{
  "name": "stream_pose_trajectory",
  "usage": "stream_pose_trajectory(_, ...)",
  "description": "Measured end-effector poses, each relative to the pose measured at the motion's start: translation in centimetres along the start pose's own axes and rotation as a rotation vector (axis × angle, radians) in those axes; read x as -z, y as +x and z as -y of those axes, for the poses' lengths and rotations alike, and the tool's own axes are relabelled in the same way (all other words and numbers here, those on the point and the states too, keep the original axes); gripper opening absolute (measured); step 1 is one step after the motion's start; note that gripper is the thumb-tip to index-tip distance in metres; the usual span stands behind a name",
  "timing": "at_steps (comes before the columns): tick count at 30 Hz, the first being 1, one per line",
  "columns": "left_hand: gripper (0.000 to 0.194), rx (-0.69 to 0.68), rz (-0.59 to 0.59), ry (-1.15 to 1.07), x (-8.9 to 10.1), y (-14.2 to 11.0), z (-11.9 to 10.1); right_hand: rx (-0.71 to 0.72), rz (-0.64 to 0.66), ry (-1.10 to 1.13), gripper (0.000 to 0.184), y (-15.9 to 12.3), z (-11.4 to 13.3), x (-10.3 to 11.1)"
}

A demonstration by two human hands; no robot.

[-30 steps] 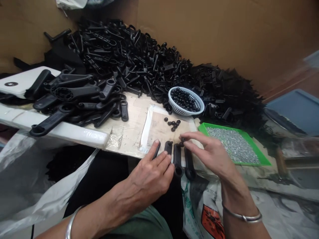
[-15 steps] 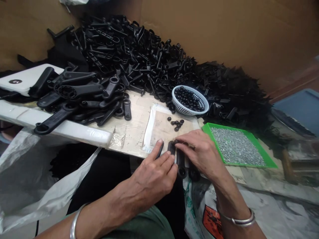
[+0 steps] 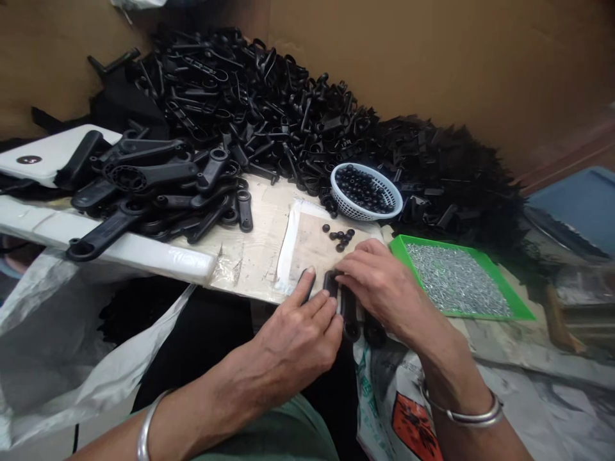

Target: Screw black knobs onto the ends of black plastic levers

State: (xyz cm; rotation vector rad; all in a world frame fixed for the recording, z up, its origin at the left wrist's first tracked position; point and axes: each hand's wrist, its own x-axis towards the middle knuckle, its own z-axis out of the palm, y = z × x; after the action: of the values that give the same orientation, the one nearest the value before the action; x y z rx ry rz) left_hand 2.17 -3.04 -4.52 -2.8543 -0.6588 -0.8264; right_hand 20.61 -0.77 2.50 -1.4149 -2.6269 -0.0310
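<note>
While the left hand (image 3: 296, 326) spreads over the near edge of the worktop (image 3: 257, 256), its index finger lies along the leftmost of four black plastic levers with rounded ends (image 3: 350, 314) and its other fingers grasp the next one from above. The right hand (image 3: 389, 288) is closed in a pinch at the far end of that second lever; whether a bead sits between the fingertips I cannot tell, as the fingers hide it. The two levers to the right lie side by side, their ringed ends towards the person, the rightmost partly under the right hand. Beyond, small round black beads (image 3: 340, 235) are scattered on a stained, white-bordered sheet (image 3: 287, 246), near a pale blue perforated plastic basket (image 3: 355, 210) holding more; a shallow green plastic tray (image 3: 516, 301) of tiny silvery metal pieces (image 3: 456, 278) is at right. Good work here wants the left fingers bearing down evenly so the lever cannot roll or pivot, while the right fingertips press straight and squarely, without nudging its neighbours.
</note>
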Motion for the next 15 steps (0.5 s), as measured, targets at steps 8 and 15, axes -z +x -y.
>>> stream_pose_trajectory(8, 0.017, -0.007, 0.018, 0.014, 0.14, 0.26, -0.09, -0.011, 0.078, -0.071, 0.017, 0.44, -0.03, 0.18)
stream_pose_trajectory(15, 0.018, -0.018, 0.025, 0.016, 0.15, 0.09, 0.05, -0.04, 0.083, -0.028, 0.014, 0.13, -0.69, -0.36)
